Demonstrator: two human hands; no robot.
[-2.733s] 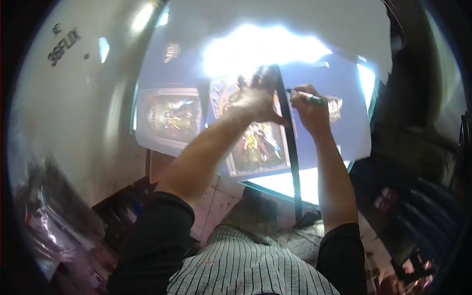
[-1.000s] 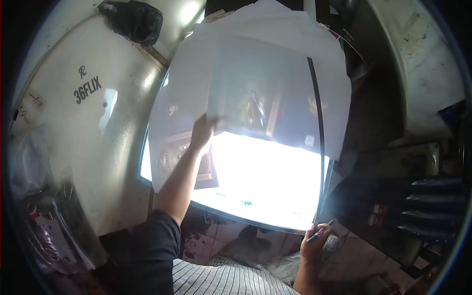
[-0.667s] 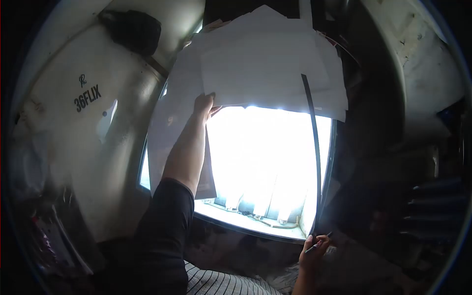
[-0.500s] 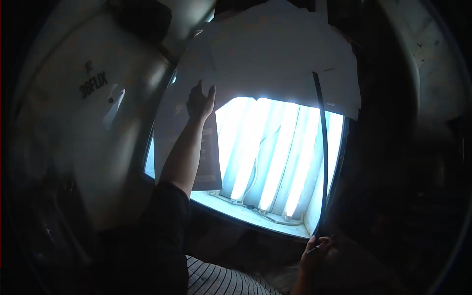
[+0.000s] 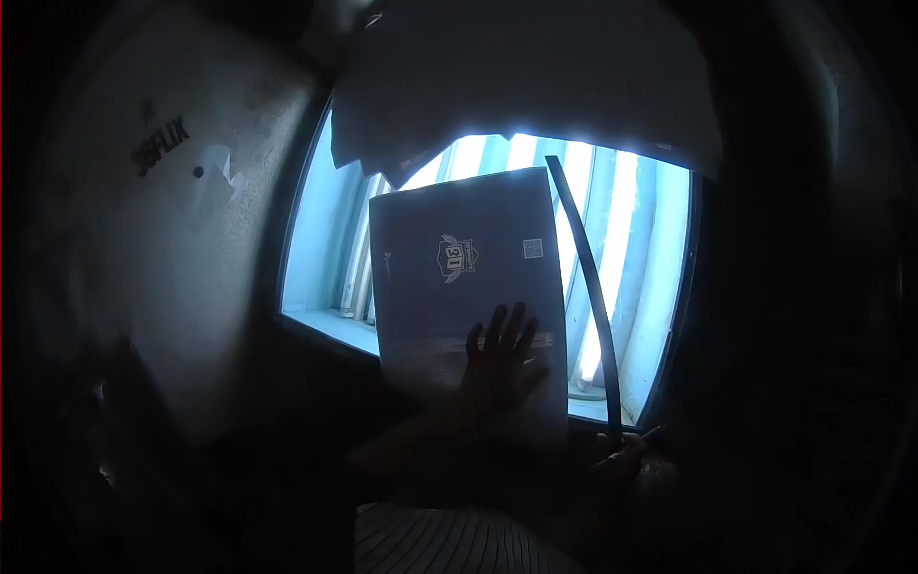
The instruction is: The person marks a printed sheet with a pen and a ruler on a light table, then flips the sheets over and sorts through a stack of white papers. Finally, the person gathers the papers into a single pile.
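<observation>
The left hand [image 5: 502, 368], fingers spread wide, should press evenly on the dark rectangular printed paper sheet [image 5: 435, 306] over the glowing bluish-white light box [image 5: 660, 277], while the right hand [image 5: 622, 461], fingers closed round the long thin black strip [image 5: 596, 287], should hold it clear.
</observation>
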